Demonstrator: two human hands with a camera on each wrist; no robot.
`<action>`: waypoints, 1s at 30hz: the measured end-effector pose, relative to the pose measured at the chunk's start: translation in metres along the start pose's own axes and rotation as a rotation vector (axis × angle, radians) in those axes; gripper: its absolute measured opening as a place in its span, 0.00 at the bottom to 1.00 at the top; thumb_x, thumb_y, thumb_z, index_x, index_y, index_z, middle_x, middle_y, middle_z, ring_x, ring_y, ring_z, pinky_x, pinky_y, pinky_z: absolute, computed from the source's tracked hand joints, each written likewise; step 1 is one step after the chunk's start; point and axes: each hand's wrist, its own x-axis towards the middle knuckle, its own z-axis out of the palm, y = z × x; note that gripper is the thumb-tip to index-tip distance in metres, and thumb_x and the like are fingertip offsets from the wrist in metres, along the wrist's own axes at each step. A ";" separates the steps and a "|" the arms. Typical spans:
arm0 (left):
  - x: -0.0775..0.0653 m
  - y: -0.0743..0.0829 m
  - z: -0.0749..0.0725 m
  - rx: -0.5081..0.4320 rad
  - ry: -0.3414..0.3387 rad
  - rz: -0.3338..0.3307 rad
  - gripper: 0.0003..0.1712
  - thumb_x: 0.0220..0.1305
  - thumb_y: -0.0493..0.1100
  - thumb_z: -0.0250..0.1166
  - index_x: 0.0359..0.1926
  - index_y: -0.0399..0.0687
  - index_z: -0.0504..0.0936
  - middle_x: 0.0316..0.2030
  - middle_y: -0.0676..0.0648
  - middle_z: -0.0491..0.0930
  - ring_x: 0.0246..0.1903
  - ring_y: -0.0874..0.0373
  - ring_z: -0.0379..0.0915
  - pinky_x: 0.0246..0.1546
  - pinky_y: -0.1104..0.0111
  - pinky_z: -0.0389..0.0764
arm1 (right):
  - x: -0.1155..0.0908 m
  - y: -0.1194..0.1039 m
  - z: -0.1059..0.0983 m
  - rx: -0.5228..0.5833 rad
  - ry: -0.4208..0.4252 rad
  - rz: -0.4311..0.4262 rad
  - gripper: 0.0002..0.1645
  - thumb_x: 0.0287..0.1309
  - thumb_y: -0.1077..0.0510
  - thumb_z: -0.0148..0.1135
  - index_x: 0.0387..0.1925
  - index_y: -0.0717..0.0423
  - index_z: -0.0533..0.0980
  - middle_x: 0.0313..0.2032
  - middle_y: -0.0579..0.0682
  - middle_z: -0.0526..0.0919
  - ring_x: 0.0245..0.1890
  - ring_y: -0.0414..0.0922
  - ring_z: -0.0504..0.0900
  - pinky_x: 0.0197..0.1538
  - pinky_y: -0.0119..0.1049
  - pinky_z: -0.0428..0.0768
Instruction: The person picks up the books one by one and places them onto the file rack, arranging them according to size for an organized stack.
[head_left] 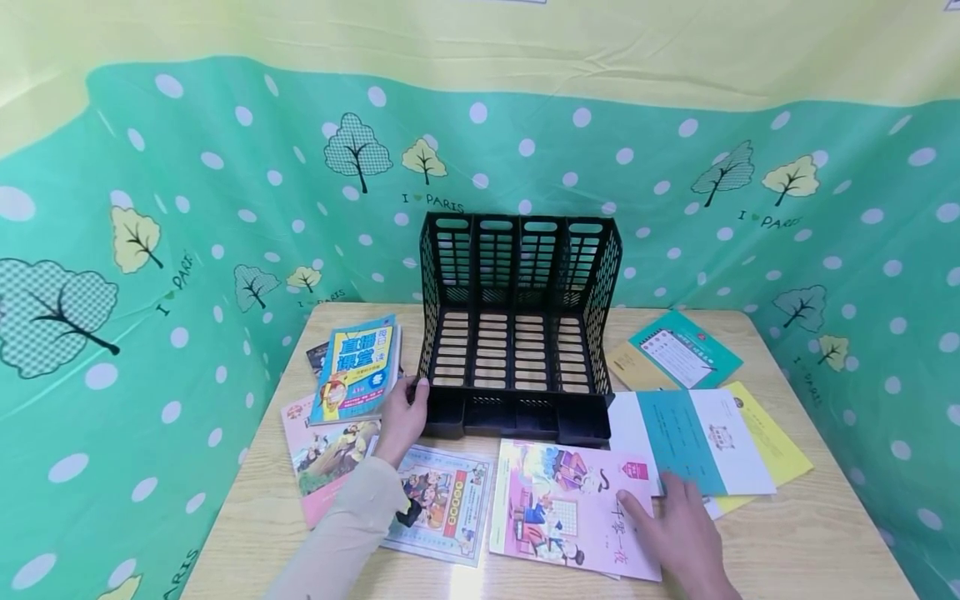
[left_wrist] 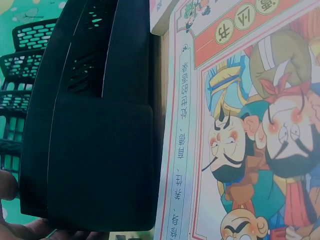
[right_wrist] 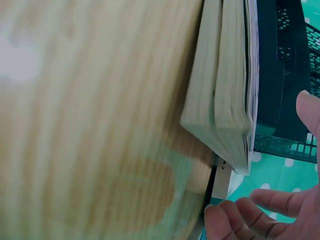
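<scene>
A black slotted desk file rack [head_left: 517, 415] with tall dividers stands at the table's middle. My left hand [head_left: 403, 419] grips its front left corner, thumb inside the edge and fingers along the outer side. In the left wrist view, the rack's front wall [left_wrist: 102, 165] fills the space beside that hand. My right hand [head_left: 681, 533] hovers at the right end of a pink illustrated book [head_left: 555, 504], thumb and fingers apart. From the right wrist, the thick page edges of books [right_wrist: 227, 95] show in front of the spread fingers [right_wrist: 260, 222].
A blue-bordered picture book [head_left: 438, 500] lies under my left forearm. Blue and yellow books [head_left: 360, 371] overlap a pink one [head_left: 330, 467] at left. White-and-teal [head_left: 720, 442], yellow [head_left: 772, 442] and green [head_left: 686, 350] books lie at right. Green patterned cloth [head_left: 247, 192] surrounds the table.
</scene>
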 end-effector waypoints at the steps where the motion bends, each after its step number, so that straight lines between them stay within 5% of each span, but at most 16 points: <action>1: 0.000 0.000 0.000 -0.003 0.001 -0.003 0.25 0.73 0.51 0.49 0.60 0.36 0.69 0.52 0.36 0.74 0.53 0.45 0.71 0.56 0.53 0.73 | -0.001 0.000 0.000 0.004 -0.009 0.020 0.67 0.46 0.17 0.49 0.66 0.70 0.57 0.59 0.71 0.59 0.56 0.68 0.65 0.57 0.65 0.67; 5: 0.000 -0.001 -0.001 0.001 0.009 0.004 0.24 0.73 0.50 0.49 0.60 0.36 0.69 0.51 0.37 0.75 0.51 0.46 0.72 0.54 0.54 0.74 | -0.003 0.001 0.000 0.016 -0.037 0.078 0.66 0.43 0.15 0.48 0.60 0.69 0.62 0.48 0.65 0.71 0.42 0.60 0.75 0.44 0.56 0.76; 8: 0.000 -0.001 -0.001 0.003 0.009 0.006 0.24 0.73 0.50 0.49 0.59 0.37 0.69 0.51 0.37 0.75 0.51 0.46 0.72 0.54 0.54 0.74 | -0.004 0.002 0.001 0.017 -0.067 0.106 0.66 0.40 0.13 0.47 0.57 0.68 0.64 0.37 0.58 0.75 0.32 0.50 0.74 0.34 0.45 0.74; 13: 0.002 -0.003 0.001 -0.005 0.004 -0.009 0.24 0.73 0.51 0.50 0.59 0.38 0.70 0.50 0.38 0.75 0.50 0.46 0.72 0.52 0.54 0.75 | -0.007 0.006 0.003 0.007 -0.108 0.105 0.66 0.39 0.13 0.47 0.56 0.67 0.65 0.30 0.53 0.75 0.27 0.48 0.72 0.31 0.43 0.73; 21: 0.003 -0.007 0.001 -0.013 -0.001 -0.018 0.25 0.73 0.52 0.50 0.59 0.38 0.69 0.52 0.37 0.74 0.52 0.45 0.71 0.54 0.53 0.75 | -0.007 0.005 0.005 0.052 -0.143 0.141 0.67 0.38 0.12 0.48 0.58 0.68 0.65 0.32 0.54 0.77 0.28 0.48 0.74 0.32 0.43 0.72; 30: 0.002 -0.007 0.003 -0.031 -0.004 0.002 0.25 0.73 0.50 0.50 0.60 0.35 0.68 0.53 0.35 0.74 0.54 0.43 0.71 0.55 0.52 0.74 | -0.006 0.000 0.003 0.065 -0.177 0.117 0.67 0.45 0.14 0.44 0.59 0.73 0.65 0.47 0.69 0.77 0.43 0.63 0.77 0.43 0.59 0.74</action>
